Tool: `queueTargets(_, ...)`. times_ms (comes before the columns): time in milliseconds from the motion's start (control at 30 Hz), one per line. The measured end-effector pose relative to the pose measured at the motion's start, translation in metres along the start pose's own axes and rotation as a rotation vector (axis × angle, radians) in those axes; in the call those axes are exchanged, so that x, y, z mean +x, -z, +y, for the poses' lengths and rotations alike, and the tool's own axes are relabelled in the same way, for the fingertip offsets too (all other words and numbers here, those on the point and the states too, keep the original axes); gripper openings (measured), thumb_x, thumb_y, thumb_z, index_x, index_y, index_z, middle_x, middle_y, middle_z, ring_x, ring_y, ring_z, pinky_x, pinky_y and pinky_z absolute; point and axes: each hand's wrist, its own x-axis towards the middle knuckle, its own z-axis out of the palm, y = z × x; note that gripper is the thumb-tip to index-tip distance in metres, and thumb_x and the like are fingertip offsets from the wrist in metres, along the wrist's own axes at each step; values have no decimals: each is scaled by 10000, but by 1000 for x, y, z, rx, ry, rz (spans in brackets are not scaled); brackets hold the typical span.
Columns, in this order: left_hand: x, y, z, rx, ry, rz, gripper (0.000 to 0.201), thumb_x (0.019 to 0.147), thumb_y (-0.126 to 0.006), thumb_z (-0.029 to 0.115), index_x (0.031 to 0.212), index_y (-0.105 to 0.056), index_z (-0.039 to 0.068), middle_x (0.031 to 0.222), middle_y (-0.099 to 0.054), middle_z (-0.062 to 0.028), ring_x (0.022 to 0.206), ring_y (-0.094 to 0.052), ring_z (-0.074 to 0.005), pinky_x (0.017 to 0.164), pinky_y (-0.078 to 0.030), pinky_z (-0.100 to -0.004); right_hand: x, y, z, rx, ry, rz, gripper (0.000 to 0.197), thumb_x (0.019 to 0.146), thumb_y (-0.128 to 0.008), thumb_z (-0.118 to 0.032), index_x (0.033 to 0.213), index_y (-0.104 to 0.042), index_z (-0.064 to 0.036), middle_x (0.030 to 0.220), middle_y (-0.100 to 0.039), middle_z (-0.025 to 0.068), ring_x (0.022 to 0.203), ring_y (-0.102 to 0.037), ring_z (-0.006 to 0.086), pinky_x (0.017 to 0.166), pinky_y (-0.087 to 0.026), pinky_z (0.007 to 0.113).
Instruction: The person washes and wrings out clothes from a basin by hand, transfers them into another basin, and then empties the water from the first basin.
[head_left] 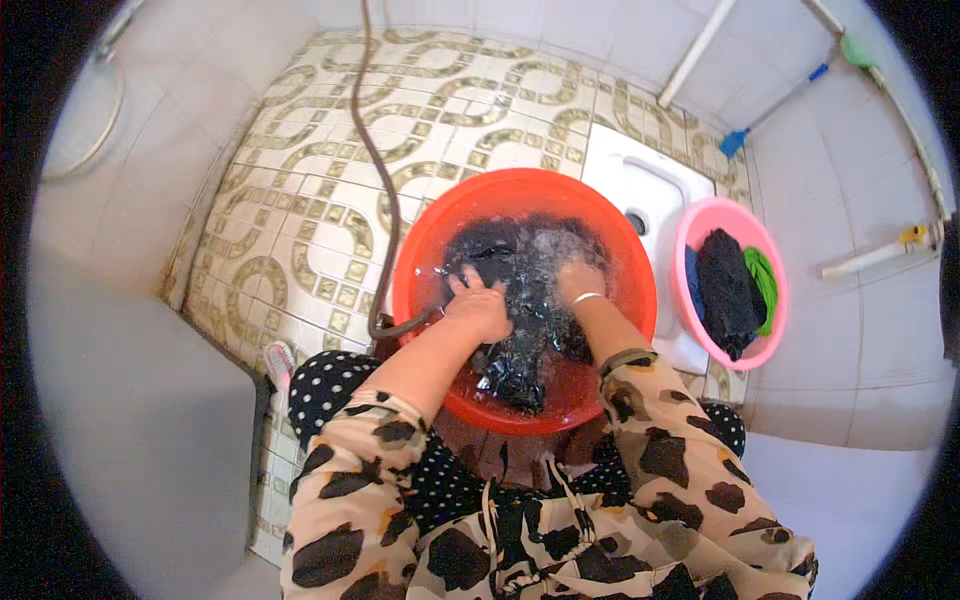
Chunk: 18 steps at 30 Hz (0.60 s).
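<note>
A large red basin (408, 250) in front of me holds water and soaked black clothing (525, 345). My left hand (478, 308) lies on the cloth left of the middle, its fingers spread apart. The end of a brown hose (388, 200) comes over the basin's left rim beside my left wrist; its tip is hard to make out. My right hand (580, 282), with a pale bracelet at the wrist, dips into the splashing water on the right. Its fingers are hidden by the water and the dark cloth.
A pink basin (684, 290) with dark and green clothes stands on the right, partly over a white squat toilet (620, 160). A blue brush (733, 142) leans by the right wall, near a pipe tap (885, 255). A grey panel (150, 420) fills the lower left.
</note>
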Motion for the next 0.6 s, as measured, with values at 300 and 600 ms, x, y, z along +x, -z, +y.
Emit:
queueTargets(300,20,-11,-15,-205,35,26,607,777,-548,174,1324,-310,57,1435,-49,-183,1294,-141,-415,967,-310,-537,-106,222,-1,332,459,490,334,642,-676,-26,962,-610,-95,960,-612,121,940,-569,278,844,-435,337)
queueTargets(600,8,-9,-16,-182,-5,39,643,744,-584,165,1322,-324,56,1444,-34,-161,1308,-92,-400,962,-282,-575,-198,609,64,-155,342,1067,338,826,-596,-276,1098,-594,-77,1046,-594,47,929,-540,122,839,-419,258)
